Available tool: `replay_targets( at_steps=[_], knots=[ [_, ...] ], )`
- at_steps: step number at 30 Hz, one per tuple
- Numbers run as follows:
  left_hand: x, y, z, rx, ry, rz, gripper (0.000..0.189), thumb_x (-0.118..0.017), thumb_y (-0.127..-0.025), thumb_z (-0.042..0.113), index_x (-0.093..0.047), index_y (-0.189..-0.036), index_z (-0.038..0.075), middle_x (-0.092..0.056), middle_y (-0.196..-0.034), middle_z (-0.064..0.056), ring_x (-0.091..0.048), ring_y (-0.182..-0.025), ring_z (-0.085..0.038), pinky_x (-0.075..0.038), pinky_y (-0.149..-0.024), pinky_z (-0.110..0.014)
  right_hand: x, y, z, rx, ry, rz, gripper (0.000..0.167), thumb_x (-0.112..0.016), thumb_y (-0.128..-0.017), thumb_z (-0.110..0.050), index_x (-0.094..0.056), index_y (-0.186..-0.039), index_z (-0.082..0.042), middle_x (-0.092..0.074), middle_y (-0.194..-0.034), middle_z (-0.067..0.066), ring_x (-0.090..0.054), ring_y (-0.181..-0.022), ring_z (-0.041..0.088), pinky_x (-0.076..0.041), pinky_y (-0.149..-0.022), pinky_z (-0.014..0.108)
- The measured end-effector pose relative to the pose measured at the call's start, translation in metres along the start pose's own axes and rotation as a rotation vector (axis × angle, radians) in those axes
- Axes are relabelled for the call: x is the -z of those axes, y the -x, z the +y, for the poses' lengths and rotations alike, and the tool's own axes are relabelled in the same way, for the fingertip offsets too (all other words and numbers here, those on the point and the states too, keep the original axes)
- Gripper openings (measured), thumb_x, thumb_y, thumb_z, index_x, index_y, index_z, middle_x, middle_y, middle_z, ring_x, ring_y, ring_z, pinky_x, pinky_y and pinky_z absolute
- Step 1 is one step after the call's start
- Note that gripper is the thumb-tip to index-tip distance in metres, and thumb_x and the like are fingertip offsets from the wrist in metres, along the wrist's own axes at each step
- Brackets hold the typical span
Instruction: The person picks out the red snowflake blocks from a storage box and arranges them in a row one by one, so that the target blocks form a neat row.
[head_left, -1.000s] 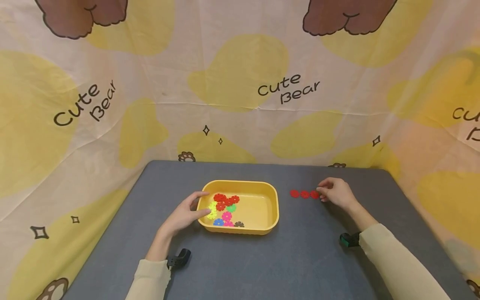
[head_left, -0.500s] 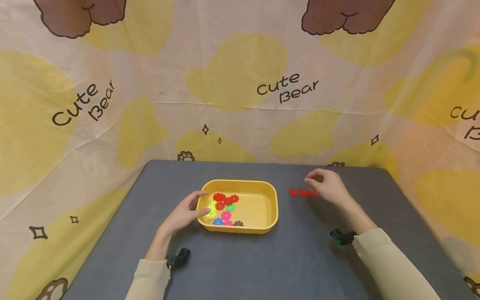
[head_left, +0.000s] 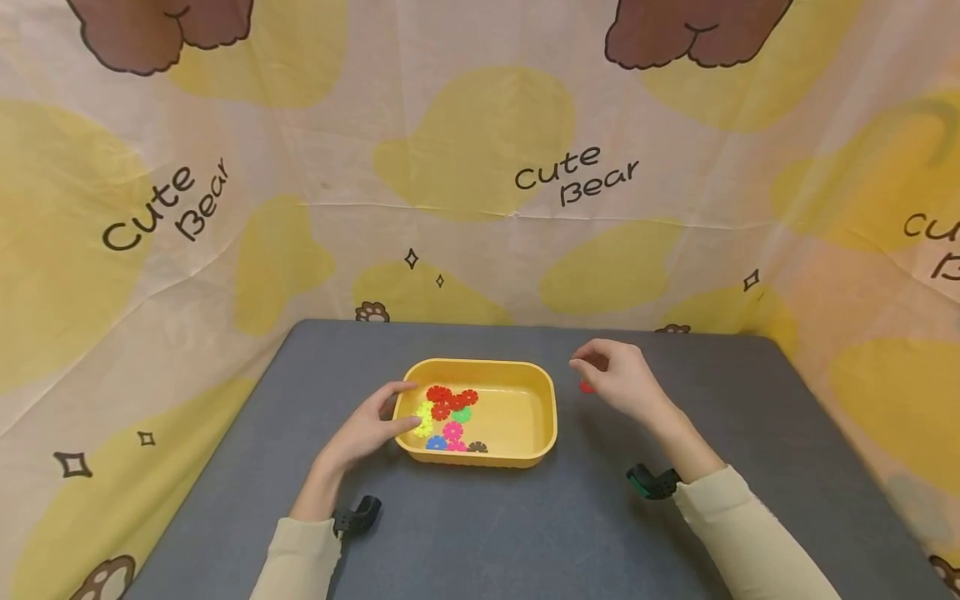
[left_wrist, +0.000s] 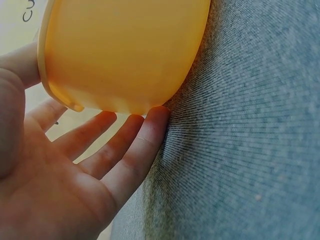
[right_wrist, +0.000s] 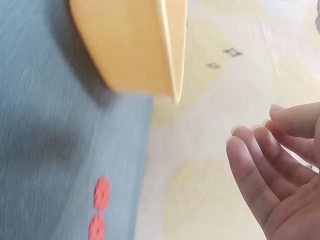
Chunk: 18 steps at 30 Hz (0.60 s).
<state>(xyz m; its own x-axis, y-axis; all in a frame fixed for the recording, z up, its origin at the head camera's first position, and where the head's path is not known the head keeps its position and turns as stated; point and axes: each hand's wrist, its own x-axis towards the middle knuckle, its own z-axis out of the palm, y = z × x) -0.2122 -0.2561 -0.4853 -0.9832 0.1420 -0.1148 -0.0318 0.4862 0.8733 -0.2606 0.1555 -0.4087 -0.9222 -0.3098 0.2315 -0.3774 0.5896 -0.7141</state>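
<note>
A yellow plastic tray [head_left: 534, 417] rests on the table, holding small notched plastic discs. Red discs [head_left: 440, 395] lie at its back left, with yellow-green discs [head_left: 424, 417], a green disc [head_left: 461, 414], pink discs [head_left: 452, 431], a blue disc [head_left: 437, 443] and a dark disc [head_left: 477, 447] around them. My left hand [head_left: 367, 429] grips the tray's left end, thumb over the rim and fingertips on the outer wall [left_wrist: 125, 60]. Right of the tray, my right hand [head_left: 622, 379] hovers with loosely bent fingers, nothing seen in them. Below it, a red disc [head_left: 587, 387] shows; others are hidden.
The right wrist view shows two red discs, the upper disc [right_wrist: 101, 194] in line with the lower disc [right_wrist: 96, 227]. The grey table [head_left: 480, 525] ends at the back against a patterned cloth [head_left: 480, 167], which also hangs at both sides.
My right hand has left the right end of the red disc row, lifted and moved left towards the tray, now covering most of the row. My left hand and the tray stay put.
</note>
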Motion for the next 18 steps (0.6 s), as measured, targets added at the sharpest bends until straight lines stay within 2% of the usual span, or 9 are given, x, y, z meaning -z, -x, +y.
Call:
replay_targets(
  at_steps=[10, 18],
  knots=[
    [0.0, 0.0, 0.002, -0.016, 0.004, -0.005, 0.065, -0.078, -0.089, 0.035, -0.05, -0.146, 0.02, -0.038, -0.158, -0.013, -0.04, -0.142, -0.041, -0.043, -0.107, -0.057, -0.038, -0.011, -0.023, 0.122, -0.008, -0.01, 0.01, -0.075, -0.093, -0.015, -0.075, -0.102, -0.009, -0.073, -0.093, 0.0, -0.066, -0.079, 0.015, -0.057, -0.071, 0.035],
    [0.0, 0.0, 0.001, -0.025, 0.002, -0.008, 0.065, -0.078, -0.089, 0.035, -0.05, -0.146, 0.021, -0.038, -0.158, -0.012, -0.041, -0.142, -0.04, -0.042, -0.108, -0.058, -0.069, -0.021, -0.034, 0.133, -0.032, -0.065, 0.009, -0.076, -0.093, -0.015, -0.075, -0.1, -0.01, -0.071, -0.091, -0.002, -0.064, -0.081, 0.015, -0.055, -0.07, 0.032]
  ],
)
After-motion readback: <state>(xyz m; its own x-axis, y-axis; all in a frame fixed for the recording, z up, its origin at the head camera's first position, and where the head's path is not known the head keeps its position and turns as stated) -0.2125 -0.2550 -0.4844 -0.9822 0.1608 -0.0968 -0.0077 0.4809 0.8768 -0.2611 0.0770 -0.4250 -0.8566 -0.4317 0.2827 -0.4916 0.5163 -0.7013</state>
